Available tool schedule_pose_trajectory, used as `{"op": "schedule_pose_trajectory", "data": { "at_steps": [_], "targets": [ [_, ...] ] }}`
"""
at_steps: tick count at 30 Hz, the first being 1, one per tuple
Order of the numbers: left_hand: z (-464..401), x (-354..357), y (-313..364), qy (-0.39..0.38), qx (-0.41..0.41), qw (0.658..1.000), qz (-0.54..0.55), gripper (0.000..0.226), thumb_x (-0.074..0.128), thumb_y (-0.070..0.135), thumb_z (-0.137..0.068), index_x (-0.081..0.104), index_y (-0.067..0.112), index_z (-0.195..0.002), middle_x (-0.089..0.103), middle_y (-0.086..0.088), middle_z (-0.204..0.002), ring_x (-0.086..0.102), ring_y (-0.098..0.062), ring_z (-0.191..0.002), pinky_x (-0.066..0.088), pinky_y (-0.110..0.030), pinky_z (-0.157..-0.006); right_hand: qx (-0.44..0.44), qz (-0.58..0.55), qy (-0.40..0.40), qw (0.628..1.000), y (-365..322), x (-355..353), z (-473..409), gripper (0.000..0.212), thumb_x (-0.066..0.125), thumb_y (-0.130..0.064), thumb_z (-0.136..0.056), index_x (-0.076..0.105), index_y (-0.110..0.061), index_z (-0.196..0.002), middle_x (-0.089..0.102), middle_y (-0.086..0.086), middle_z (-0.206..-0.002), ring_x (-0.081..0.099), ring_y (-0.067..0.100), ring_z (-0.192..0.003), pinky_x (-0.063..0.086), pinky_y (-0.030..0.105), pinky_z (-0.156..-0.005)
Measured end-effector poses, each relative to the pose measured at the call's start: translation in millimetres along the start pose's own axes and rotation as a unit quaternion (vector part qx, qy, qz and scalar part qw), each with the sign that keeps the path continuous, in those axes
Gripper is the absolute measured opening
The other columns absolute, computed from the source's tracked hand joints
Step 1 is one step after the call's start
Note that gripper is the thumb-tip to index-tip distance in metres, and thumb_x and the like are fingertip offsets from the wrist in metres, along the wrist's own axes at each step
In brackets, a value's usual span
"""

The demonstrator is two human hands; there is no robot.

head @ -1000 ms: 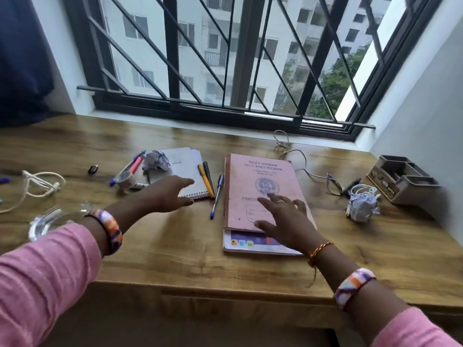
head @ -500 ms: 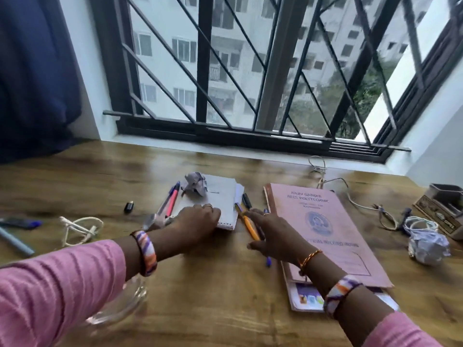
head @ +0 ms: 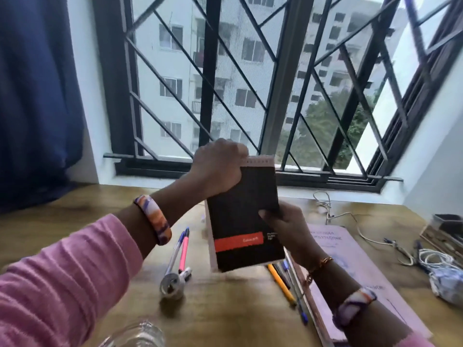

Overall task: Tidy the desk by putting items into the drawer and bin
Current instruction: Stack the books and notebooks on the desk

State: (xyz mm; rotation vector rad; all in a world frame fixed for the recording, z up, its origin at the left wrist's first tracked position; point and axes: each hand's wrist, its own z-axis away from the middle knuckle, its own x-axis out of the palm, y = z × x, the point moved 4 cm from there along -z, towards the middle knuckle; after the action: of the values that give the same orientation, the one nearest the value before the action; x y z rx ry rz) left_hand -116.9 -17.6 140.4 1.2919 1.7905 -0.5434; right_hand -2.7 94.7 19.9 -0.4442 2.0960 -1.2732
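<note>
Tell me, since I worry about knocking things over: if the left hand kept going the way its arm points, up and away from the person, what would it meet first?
Probably the window grille. The left hand grips the notepad above the desk; depth is unclear.

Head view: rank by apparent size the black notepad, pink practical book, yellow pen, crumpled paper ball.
1. pink practical book, partly hidden by the right arm
2. black notepad, held up nearer the camera, so its size is inflated
3. yellow pen
4. crumpled paper ball, cut off at the edge; unsure against the pen
</note>
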Motion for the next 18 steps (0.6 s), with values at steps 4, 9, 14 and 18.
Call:
{"op": "schedule_pose_trajectory", "data": {
  "at_steps": [4, 9, 14, 18],
  "targets": [
    [-2.6, 30.5, -27.4, -0.007, -0.159, 0.968, 0.193, 0.063, 0.058, 0.024, -0.085, 0.027, 0.015, -0.139, 0.034, -0.013, -0.140, 0.037, -0.031, -0.128, 0.037, -0.041, -0.102, 0.033, -0.173, 0.063, 0.982, -14.3, -29.2, -6.2, 0.018, 0.055, 0.003, -0.088, 0.067, -0.009, -0.090, 0.073, 0.001, -0.083, 0.068, 0.015, -0.079, 0.055, 0.029, -0.074],
    [29.4, 110.3, 26.1, -0.236, -0.232, 0.727, 0.602, 0.040, 0.049, 0.040, -0.093, 0.054, 0.005, -0.112, 0.059, -0.010, -0.097, 0.058, -0.018, -0.079, 0.048, -0.024, -0.065, 0.127, -0.255, 0.093, 0.954, -2.4, -71.6, -5.9, 0.022, 0.046, 0.000, -0.093, 0.057, -0.003, -0.113, 0.070, 0.009, -0.096, 0.071, 0.015, -0.076, 0.058, 0.025, -0.063],
    [37.3, 150.3, 90.9, -0.187, -0.258, 0.717, 0.620, 0.019, 0.040, 0.012, -0.097, 0.046, 0.010, -0.115, 0.056, -0.007, -0.098, 0.054, -0.011, -0.071, 0.048, -0.018, -0.051, 0.253, -0.139, 0.023, 0.957, 35.4, -114.1, 14.3, 0.026, 0.047, 0.002, -0.091, 0.057, -0.009, -0.112, 0.067, 0.004, -0.091, 0.066, 0.012, -0.068, 0.056, 0.027, -0.058],
    [47.2, 180.5, 128.8, -0.256, -0.267, 0.789, 0.490, 0.030, 0.048, 0.017, -0.085, 0.053, -0.003, -0.107, 0.058, -0.023, -0.109, 0.058, -0.034, -0.091, 0.049, -0.040, -0.070, 0.340, -0.007, -0.057, 0.939, 77.4, -157.3, 34.2, 0.010, 0.057, -0.006, -0.088, 0.057, -0.016, -0.090, 0.056, 0.003, -0.078, 0.052, 0.011, -0.063, 0.043, 0.022, -0.056]
  ]
}}
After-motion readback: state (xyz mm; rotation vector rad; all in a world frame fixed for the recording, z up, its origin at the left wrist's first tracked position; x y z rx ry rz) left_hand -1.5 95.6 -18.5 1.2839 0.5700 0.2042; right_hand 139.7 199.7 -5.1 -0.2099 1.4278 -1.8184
